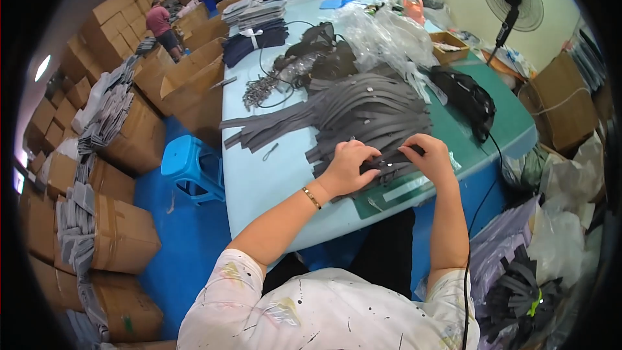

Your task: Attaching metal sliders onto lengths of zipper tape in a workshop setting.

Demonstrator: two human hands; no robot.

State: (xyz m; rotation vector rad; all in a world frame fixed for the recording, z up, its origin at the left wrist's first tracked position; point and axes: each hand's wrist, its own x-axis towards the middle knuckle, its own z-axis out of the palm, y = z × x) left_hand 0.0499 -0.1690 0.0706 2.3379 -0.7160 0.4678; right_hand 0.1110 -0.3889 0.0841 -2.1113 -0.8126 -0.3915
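Observation:
A wide heap of dark grey fabric strips (372, 107) lies fanned over the near part of the table, with small pale shiny spots here and there on it. My left hand (350, 167) rests at the heap's near edge, thumb and forefinger apart over the strips. Across from it, my right hand (430, 159) has its thumb and forefinger pinched together at a dark grey strip (395, 161). A small white piece shows on that strip between both hands. The undersides of my fingers are partly hidden.
Beyond the heap lie a pile of small metal parts (260, 91), clear plastic bags (379, 32) and a black bag (463, 97). A blue stool (192, 167) stands left of the table (265, 175), near cardboard boxes (126, 230). A black fan (512, 0) stands at right.

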